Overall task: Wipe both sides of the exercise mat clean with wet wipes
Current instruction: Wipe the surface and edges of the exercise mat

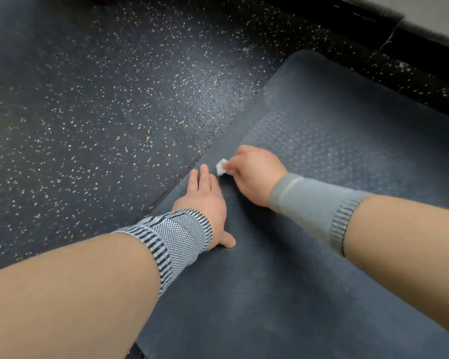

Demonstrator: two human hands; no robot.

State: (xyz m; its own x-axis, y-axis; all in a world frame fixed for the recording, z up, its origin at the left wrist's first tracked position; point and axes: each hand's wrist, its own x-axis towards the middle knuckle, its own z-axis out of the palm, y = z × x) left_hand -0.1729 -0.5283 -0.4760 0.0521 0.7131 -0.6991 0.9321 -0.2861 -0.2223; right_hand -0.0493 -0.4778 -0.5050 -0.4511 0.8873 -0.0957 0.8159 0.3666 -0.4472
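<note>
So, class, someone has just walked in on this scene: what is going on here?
A person is cleaning a dark exercise mat that lies on a speckled floor. The right hand pinches a small bunched white wet wipe against the mat near its left edge. The left hand rests flat on the mat beside it, fingers straight. Both wrists wear knitted bands.

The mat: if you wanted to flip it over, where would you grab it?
Probably the exercise mat is best gripped at its long left edge, from the floor side: that edge lies free beside the left hand, clear of the right hand and wet wipe.
</note>
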